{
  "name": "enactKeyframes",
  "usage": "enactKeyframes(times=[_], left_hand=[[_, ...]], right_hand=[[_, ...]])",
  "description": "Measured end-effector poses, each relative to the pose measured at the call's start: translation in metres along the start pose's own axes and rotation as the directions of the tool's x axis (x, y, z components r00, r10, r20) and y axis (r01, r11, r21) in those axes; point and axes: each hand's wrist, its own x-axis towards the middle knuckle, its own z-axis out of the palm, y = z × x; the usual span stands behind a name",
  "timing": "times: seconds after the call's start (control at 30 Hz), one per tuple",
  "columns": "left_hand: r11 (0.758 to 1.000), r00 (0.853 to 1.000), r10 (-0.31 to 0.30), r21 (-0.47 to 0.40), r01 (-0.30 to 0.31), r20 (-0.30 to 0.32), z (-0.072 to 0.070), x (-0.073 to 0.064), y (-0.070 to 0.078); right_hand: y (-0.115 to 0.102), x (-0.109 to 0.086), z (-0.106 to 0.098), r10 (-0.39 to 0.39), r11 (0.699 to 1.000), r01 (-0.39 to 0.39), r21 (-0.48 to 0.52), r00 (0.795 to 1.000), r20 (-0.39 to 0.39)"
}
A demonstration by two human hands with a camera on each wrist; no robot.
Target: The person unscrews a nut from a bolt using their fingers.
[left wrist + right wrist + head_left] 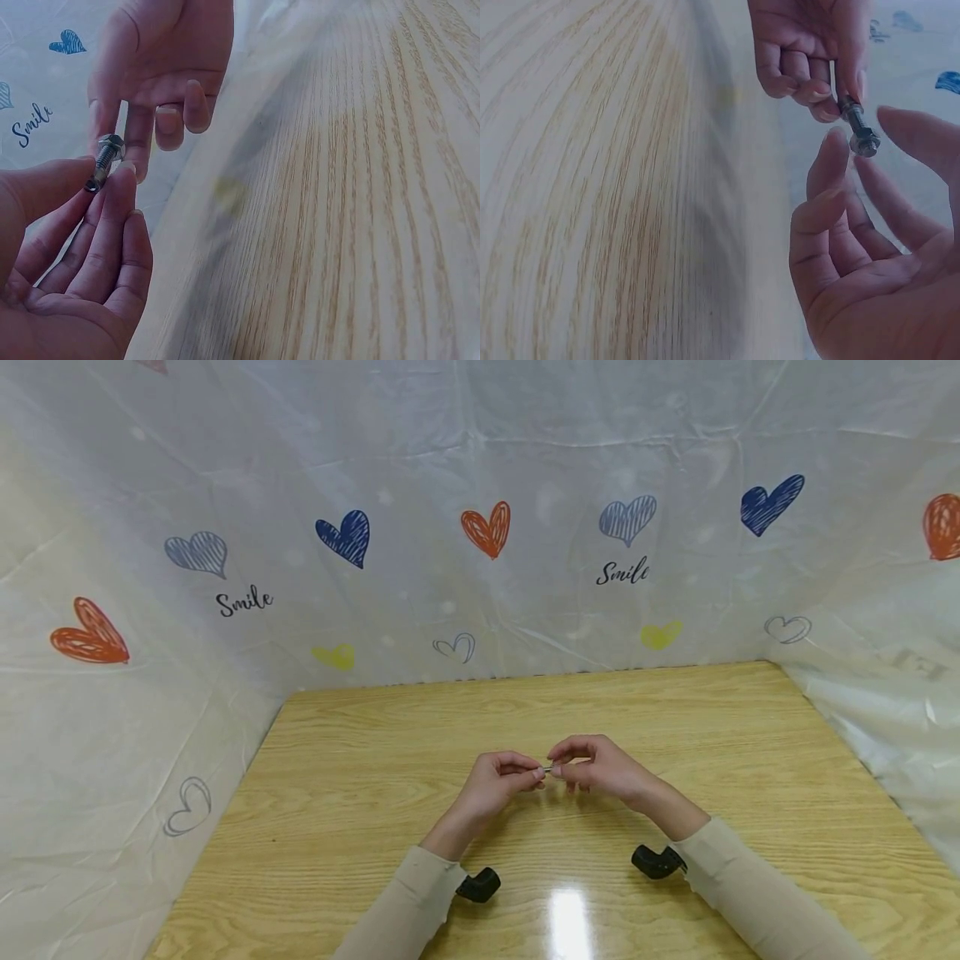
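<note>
A small metal bolt (103, 160) with a hex nut (865, 142) at one end is held up between the two hands, over the wooden table (360, 802). The thumb and fingertips of my left hand (497, 787) pinch the bolt's other end. Around the nut end, my right hand (603, 770) has its thumb and fingers spread a little. In the right wrist view its thumb stands off the nut, while one fingertip lies close beside it; contact cannot be told. The end under the left fingertips is partly hidden.
Black angled pieces (480, 885) stick out by both sleeve cuffs, low over the table. A white sheet (405, 610) printed with hearts and "Smile" hangs behind the table and along its sides. Light glares off the table near the front.
</note>
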Motion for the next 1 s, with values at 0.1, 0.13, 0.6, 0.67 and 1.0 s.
enactKeyframes(times=[0.1,0.13,0.6,0.67,1.0], left_hand=[[1.000,1.000,-0.003,-0.005,0.003,-0.001,-0.0001,0.0001,-0.0002],[1.000,1.000,-0.003,-0.005,0.003,-0.002,-0.0001,0.0000,-0.0002],[1.000,1.000,0.000,0.005,0.000,-0.007,0.0002,0.0001,0.0000],[1.000,1.000,-0.002,0.004,0.002,-0.009,0.0001,-0.0001,-0.0002],[1.000,1.000,-0.013,-0.009,0.013,-0.009,0.0000,-0.0009,0.0000]], right_hand=[[0.0007,0.0000,-0.0001,0.027,1.000,-0.027,0.005,1.000,-0.012],[0.0010,0.0001,0.0001,0.036,0.999,-0.036,0.006,0.999,-0.014],[-0.0015,-0.0034,-0.0009,0.011,0.998,-0.011,0.054,1.000,0.016],[-0.0007,-0.0036,-0.0014,-0.001,0.999,0.000,0.054,1.000,0.019],[0.0042,-0.0017,-0.0020,-0.025,0.998,0.023,0.067,0.999,0.029]])
